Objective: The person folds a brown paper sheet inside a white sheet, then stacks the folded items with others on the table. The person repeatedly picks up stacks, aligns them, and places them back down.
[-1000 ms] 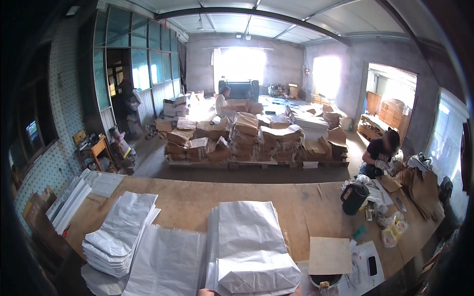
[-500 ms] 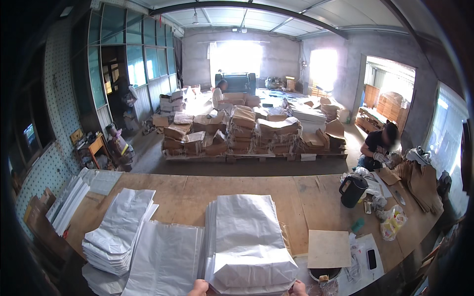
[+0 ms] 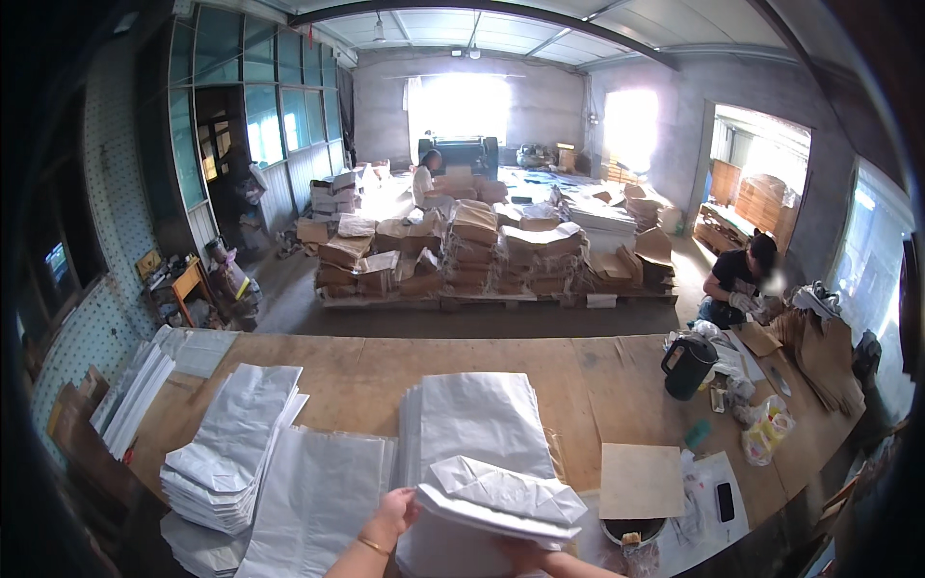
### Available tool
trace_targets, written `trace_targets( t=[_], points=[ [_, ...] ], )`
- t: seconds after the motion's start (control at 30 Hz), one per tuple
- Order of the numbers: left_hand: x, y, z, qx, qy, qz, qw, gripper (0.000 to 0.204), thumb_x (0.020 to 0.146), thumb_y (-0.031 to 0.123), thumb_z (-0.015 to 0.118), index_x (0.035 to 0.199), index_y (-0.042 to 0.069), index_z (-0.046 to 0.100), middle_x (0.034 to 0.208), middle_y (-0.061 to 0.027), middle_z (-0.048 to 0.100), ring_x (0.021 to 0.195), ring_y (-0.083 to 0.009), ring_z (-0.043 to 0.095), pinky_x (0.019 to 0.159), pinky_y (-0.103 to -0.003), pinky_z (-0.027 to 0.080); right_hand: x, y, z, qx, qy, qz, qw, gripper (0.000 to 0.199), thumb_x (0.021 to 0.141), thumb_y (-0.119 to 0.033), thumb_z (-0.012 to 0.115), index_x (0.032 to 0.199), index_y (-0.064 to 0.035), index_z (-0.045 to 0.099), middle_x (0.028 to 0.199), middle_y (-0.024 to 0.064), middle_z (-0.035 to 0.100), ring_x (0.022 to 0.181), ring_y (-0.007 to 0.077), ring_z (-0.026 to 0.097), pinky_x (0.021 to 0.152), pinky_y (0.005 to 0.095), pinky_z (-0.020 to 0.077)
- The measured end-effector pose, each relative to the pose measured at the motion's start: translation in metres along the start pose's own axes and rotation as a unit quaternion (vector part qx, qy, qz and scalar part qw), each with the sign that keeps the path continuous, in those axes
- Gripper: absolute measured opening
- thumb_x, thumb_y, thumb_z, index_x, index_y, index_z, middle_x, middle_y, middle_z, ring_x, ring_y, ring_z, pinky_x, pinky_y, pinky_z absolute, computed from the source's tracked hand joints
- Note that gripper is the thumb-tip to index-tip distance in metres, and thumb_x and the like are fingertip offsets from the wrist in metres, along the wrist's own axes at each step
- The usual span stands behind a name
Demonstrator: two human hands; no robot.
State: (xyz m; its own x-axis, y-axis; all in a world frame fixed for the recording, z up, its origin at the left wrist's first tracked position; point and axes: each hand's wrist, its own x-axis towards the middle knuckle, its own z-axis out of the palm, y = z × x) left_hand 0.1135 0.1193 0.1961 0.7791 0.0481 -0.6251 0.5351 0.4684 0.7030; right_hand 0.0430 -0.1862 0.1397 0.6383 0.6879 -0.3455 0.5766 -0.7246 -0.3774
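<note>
A stack of white paper bags (image 3: 482, 414) lies in front of me on the wooden table. The near ends of the top bags, with their folded bottoms (image 3: 506, 489), are lifted and tilted up. My left hand (image 3: 393, 511) is closed on the left corner of this raised end. Under its right part, in shadow, is my right hand (image 3: 525, 553); its fingers are mostly hidden. To the left of the stack lie a flat pile of white bags (image 3: 323, 496) and a higher pile with folded ends (image 3: 231, 453).
At the table's (image 3: 462, 352) right side are a dark kettle (image 3: 688, 366), a square board (image 3: 641, 480) over a round container, a phone (image 3: 725, 503) and a plastic bag (image 3: 768, 430). A co-worker (image 3: 740, 284) sits beyond. Brown sack piles (image 3: 472, 255) stand behind the table.
Both hands have moved up from the stack's near corners. The near end of the top bags has been lifted and folded away from me, and my right hand has gone underneath.
</note>
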Motion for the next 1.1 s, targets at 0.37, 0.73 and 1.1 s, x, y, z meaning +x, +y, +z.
trace_targets(
  t=[0.37, 0.73, 1.1],
  points=[
    [-0.04, -0.094, -0.087, 0.194, 0.043, 0.084, 0.977, 0.023, 0.083, 0.02, 0.061, 0.097, 0.002, 0.061, 0.08, -0.0012, 0.061, 0.073, -0.01, 0.055, 0.062, -0.024, 0.044, 0.038, 0.056, -0.061, 0.209, -0.192, -0.02, 0.959, 0.042, 0.082, -0.045, 0.053, 0.107, -0.0112, 0.06, 0.103, 0.011, 0.061, 0.098, 0.0231, 0.052, 0.087, 0.0369, 0.0378],
    [-0.002, -0.144, -0.102, 0.301, 0.129, 0.045, 0.944, 0.008, 0.081, 0.01, 0.062, 0.082, 0.002, 0.063, 0.072, -0.0042, 0.06, 0.058, -0.0151, 0.057, 0.051, -0.029, 0.047, 0.011, 0.095, -0.02, -0.013, -0.137, 0.054, 0.989, 0.054, 0.079, -0.057, 0.051, 0.112, -0.015, 0.058, 0.114, 0.0108, 0.057, 0.108, 0.0299, 0.049, 0.094, 0.0381, 0.0346],
    [-0.022, -0.126, -0.062, 0.234, 0.221, 0.032, 0.946, 0.008, 0.075, 0.005, 0.065, 0.07, 0.002, 0.06, 0.066, -0.0065, 0.058, 0.055, -0.0181, 0.057, 0.043, -0.035, 0.052, -0.081, 0.097, 0.048, 0.102, 0.046, 0.273, 0.956, 0.056, 0.079, -0.052, 0.052, 0.124, -0.0189, 0.049, 0.12, 0.0116, 0.054, 0.114, 0.0291, 0.048, 0.092, 0.039, 0.0388]
  ],
)
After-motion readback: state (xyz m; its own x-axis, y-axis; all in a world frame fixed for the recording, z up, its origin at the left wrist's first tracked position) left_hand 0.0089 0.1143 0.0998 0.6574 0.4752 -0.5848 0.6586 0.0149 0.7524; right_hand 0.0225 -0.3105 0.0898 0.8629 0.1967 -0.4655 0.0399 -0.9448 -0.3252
